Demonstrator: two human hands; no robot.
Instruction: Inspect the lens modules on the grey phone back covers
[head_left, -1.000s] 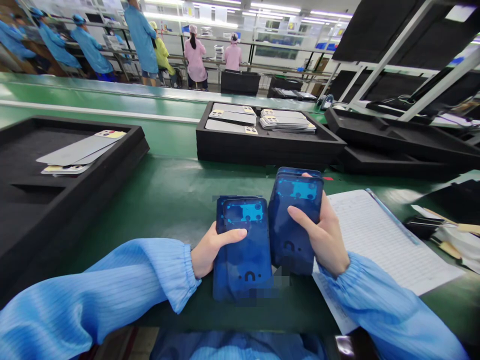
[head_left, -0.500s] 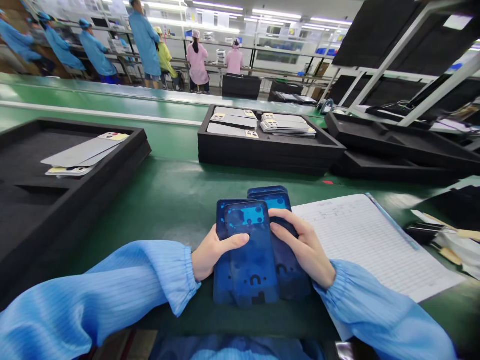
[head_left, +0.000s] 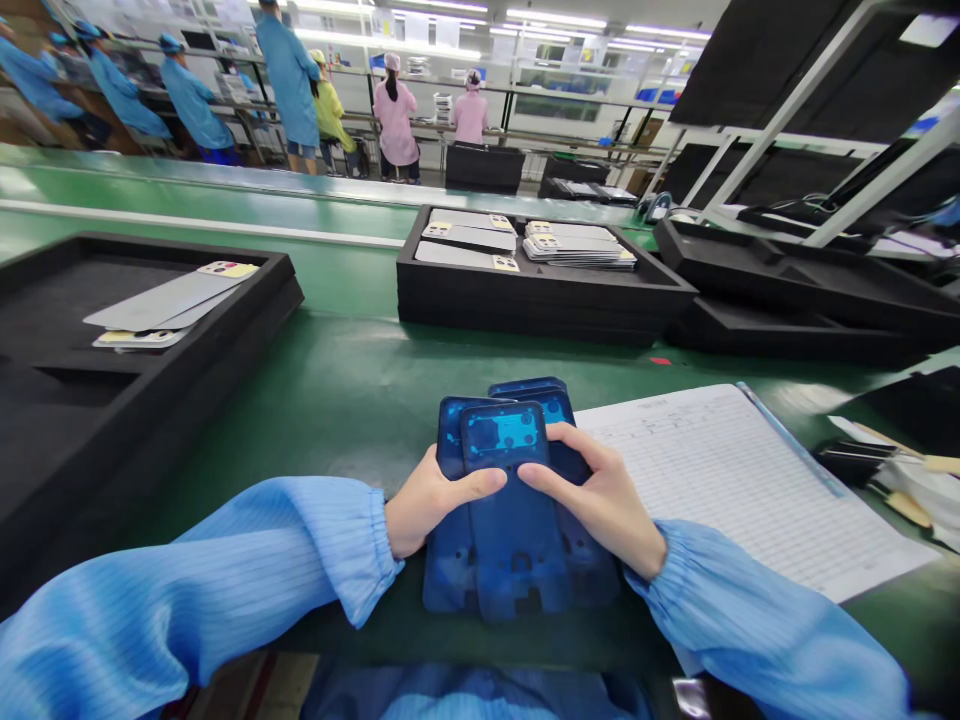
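Several dark blue phone back covers point(head_left: 517, 540) are fanned out between my hands, low over the green table. Bright blue patches and camera holes show near their top ends. My left hand point(head_left: 442, 495) grips the left part of the fan, its thumb lying across the front cover. From the right, my right hand point(head_left: 604, 490) holds the other covers, with its thumb tip resting on the same front cover. Most fingers of both hands are hidden behind the covers.
A black foam tray point(head_left: 540, 305) with stacked grey covers stands ahead. Another black tray point(head_left: 255, 320) with a few covers is at left. On the right lie a written sheet point(head_left: 697, 470) with a pen point(head_left: 791, 440) and more black trays point(head_left: 795, 285). Co-workers sit and stand beyond.
The front cover has shifted slightly right within the fan. My right thumb has moved from the cover's edge onto its face, closer to my left thumb.
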